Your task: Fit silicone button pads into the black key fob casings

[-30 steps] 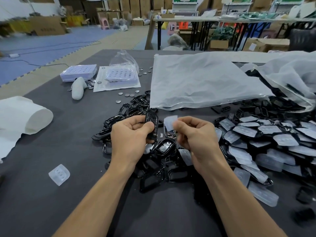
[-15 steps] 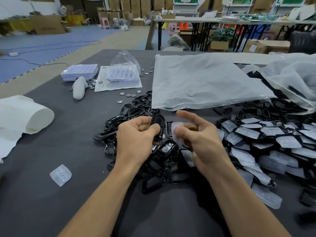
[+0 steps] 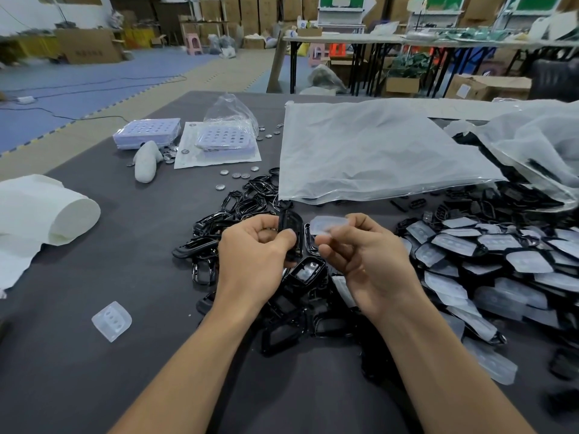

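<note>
My left hand [image 3: 253, 255] grips a black key fob casing [image 3: 289, 228] upright, its fingers curled round it. Right beside it my right hand [image 3: 363, 255] pinches a translucent silicone button pad [image 3: 327, 224] between thumb and fingers, close to the casing but apart from it. Under both hands lies a heap of empty black casings [image 3: 250, 202]. To the right spreads a pile of casings with pads fitted [image 3: 488, 264].
A loose silicone pad [image 3: 112, 321] lies on the grey table at front left. A white paper roll [image 3: 47, 211] sits at the left edge. Coin cells [image 3: 238, 175], battery trays [image 3: 147, 133] and large plastic bags [image 3: 376, 151] lie behind the heap.
My right hand has curled its index finger in and turned the pad flatter, holding it a little higher beside the casing. My left hand has kept its grip on the casing.
</note>
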Action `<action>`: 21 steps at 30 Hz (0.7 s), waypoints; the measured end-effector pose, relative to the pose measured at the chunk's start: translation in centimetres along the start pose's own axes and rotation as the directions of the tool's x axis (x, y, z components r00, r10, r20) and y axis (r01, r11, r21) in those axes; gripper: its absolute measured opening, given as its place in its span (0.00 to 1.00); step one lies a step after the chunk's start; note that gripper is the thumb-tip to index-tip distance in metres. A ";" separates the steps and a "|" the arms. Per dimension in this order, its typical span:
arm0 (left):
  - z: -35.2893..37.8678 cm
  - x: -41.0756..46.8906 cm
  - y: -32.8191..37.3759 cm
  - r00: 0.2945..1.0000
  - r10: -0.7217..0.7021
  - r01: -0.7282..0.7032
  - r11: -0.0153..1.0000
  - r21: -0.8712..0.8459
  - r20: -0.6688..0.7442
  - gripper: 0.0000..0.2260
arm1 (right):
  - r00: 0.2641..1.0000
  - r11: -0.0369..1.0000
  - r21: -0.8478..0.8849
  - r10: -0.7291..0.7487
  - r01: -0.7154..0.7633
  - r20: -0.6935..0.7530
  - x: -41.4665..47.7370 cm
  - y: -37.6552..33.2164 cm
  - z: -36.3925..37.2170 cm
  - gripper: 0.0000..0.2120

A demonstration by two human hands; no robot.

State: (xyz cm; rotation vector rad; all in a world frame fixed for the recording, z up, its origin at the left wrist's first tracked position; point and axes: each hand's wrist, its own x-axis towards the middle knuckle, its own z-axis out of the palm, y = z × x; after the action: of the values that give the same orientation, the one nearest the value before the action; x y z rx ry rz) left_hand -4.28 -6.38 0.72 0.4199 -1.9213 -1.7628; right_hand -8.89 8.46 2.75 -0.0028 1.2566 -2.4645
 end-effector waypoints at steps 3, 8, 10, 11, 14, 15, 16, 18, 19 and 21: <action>0.3 -0.2 0.0 1.000 -0.005 0.004 1.000 0.026 0.031 0.06 | 1.000 0.996 -0.082 -0.017 0.018 0.012 -0.1 0.4 0.3 0.12; 0.8 -0.8 0.3 0.997 0.012 -0.013 1.000 0.016 0.077 0.04 | 0.975 0.904 -0.365 -0.209 0.224 0.080 -0.5 0.9 0.9 0.10; 0.8 -0.8 0.4 0.997 0.014 -0.015 1.000 0.010 0.081 0.04 | 0.940 0.774 -0.545 -0.328 0.322 0.090 -0.4 1.1 0.6 0.05; 0.8 -0.9 0.4 0.996 0.010 -0.010 1.000 -0.003 0.084 0.04 | 0.919 0.683 -0.641 -0.382 0.351 0.097 -0.2 1.2 0.4 0.06; 0.8 -0.9 0.5 0.996 0.006 -0.006 1.000 0.001 0.084 0.04 | 0.869 0.501 -0.767 -0.473 0.400 0.144 -0.2 1.3 0.0 0.07; 0.8 -0.9 0.5 0.997 0.008 -0.009 1.000 0.011 0.080 0.05 | 0.864 0.483 -0.777 -0.481 0.403 0.148 -0.3 1.3 0.1 0.06; 0.8 -1.0 0.6 0.997 0.011 -0.012 1.000 0.019 0.076 0.04 | 0.869 0.501 -0.770 -0.476 0.394 0.134 -0.3 1.3 0.1 0.05; 0.9 -1.0 0.5 0.998 0.016 -0.019 0.999 0.043 0.064 0.03 | 0.905 0.642 -0.680 -0.418 0.355 0.078 -0.3 1.2 0.3 0.05; 0.8 -0.9 0.4 0.998 0.018 -0.022 0.998 0.060 0.054 0.03 | 0.928 0.727 -0.606 -0.369 0.323 0.051 -0.2 1.1 0.4 0.07; 0.8 -0.8 0.1 0.999 0.032 -0.036 0.995 0.096 0.042 0.03 | 0.964 0.851 -0.462 -0.262 0.248 0.035 -0.3 1.0 0.6 0.11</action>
State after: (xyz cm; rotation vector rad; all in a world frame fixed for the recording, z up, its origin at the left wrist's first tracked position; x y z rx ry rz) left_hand -4.06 -5.28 0.63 0.3860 -2.0359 -1.6737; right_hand -8.19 7.55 2.38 -0.2788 1.9419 -2.3064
